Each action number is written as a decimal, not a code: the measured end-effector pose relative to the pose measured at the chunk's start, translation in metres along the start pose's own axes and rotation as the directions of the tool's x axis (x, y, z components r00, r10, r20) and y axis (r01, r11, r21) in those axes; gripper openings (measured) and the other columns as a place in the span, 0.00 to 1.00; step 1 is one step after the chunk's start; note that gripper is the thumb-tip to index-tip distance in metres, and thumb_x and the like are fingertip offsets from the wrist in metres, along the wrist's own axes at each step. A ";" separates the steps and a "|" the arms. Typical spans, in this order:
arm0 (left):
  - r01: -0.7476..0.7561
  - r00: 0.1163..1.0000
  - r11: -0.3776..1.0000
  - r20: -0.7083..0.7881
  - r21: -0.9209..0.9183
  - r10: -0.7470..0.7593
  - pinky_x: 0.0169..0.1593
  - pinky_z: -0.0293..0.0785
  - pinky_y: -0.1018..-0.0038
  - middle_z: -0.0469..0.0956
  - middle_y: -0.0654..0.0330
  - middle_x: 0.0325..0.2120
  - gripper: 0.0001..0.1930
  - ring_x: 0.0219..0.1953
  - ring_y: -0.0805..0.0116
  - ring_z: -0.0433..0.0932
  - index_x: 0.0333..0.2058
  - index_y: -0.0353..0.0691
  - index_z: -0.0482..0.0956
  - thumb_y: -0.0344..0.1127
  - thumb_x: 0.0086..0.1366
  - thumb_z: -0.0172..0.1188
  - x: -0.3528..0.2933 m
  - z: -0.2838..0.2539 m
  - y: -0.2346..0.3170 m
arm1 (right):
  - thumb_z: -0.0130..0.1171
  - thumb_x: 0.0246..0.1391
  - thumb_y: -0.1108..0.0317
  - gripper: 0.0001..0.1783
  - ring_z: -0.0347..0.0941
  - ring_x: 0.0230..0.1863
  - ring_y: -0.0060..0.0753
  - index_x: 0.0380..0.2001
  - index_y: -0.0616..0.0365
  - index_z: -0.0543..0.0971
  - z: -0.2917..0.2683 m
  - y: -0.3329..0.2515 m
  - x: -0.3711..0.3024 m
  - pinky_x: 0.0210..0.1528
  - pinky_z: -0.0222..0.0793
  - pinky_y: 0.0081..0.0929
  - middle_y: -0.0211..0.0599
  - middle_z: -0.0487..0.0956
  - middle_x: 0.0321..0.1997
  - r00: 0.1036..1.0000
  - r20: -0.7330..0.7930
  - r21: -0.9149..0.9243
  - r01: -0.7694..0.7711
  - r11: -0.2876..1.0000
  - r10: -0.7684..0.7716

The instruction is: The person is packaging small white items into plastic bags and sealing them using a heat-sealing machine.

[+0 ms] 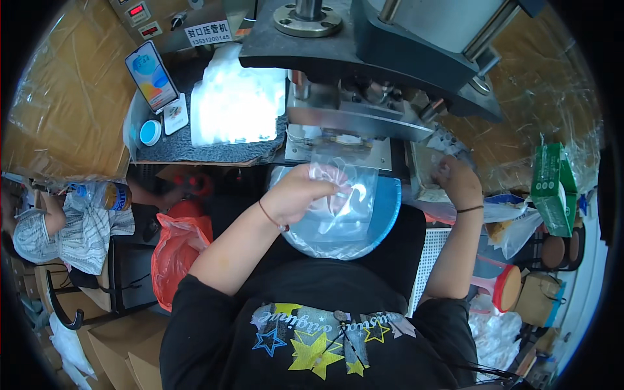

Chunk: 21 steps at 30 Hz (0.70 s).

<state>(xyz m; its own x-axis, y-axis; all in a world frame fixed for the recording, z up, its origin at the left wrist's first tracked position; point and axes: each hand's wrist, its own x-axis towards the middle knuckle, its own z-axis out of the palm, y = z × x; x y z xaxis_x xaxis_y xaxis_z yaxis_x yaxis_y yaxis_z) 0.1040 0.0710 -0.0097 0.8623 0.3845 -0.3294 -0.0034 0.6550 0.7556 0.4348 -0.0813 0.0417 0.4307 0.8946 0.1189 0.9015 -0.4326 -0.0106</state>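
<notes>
My left hand is closed on a clear plastic bag, thumb on top. The bag's upper end lies at the metal plate of a press machine. Beneath the bag, a round blue tub rests on my lap, lined or filled with clear plastic. To the right of the press, my right hand has its fingers curled together over a tray of small, pale pieces. What those fingers hold, if anything, is too small to make out.
A stack of pale plastic bags lies on the dark worktop left of the press. Beside it are a propped phone and a small white-and-blue jar. A red plastic bag hangs at left; a green box stands at right.
</notes>
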 end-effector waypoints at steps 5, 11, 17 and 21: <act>-0.317 0.907 0.924 -0.218 0.212 0.361 0.44 0.76 0.75 0.77 0.55 0.43 0.22 0.40 0.69 0.78 0.55 0.30 0.68 0.25 0.63 0.60 -0.002 -0.005 -0.011 | 0.64 0.51 0.68 0.15 0.77 0.41 0.54 0.43 0.56 0.78 0.018 0.000 0.005 0.43 0.72 0.43 0.49 0.80 0.40 0.998 -0.042 0.159 0.050 0.986 -0.043; 0.384 0.678 -0.417 0.055 0.823 0.733 0.63 0.59 0.47 0.61 0.36 0.63 0.37 0.66 0.37 0.59 0.64 0.36 0.63 0.54 0.63 0.61 -0.031 -0.095 0.045 | 0.49 0.61 0.72 0.13 0.76 0.48 0.55 0.48 0.59 0.76 0.035 0.012 -0.009 0.49 0.70 0.42 0.52 0.78 0.47 0.951 -0.298 0.220 0.153 0.964 -0.083; 0.068 0.662 -0.336 0.210 0.939 0.720 0.55 0.73 0.63 0.79 0.51 0.44 0.13 0.51 0.57 0.78 0.51 0.37 0.76 0.30 0.69 0.53 -0.070 -0.063 0.012 | 0.50 0.67 0.64 0.12 0.76 0.36 0.52 0.42 0.61 0.78 -0.005 -0.020 -0.030 0.43 0.72 0.35 0.49 0.80 0.36 0.909 -0.399 0.412 0.061 0.909 0.120; -0.405 0.752 0.767 -0.295 0.498 0.589 0.47 0.78 0.75 0.80 0.57 0.37 0.13 0.41 0.71 0.80 0.51 0.31 0.74 0.33 0.75 0.48 -0.070 -0.040 -0.003 | 0.48 0.65 0.70 0.09 0.76 0.40 0.52 0.41 0.63 0.77 -0.013 -0.092 -0.035 0.44 0.70 0.39 0.50 0.78 0.36 0.921 -0.378 0.500 0.286 0.818 -0.091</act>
<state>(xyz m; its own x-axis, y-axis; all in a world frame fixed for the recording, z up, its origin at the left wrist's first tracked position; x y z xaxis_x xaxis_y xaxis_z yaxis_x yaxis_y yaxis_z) 0.0233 0.0681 -0.0117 0.4973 0.8671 0.0303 -0.0996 0.0223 0.9948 0.3364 -0.0744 0.0512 0.2990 0.8213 0.4858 0.8811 -0.0421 -0.4711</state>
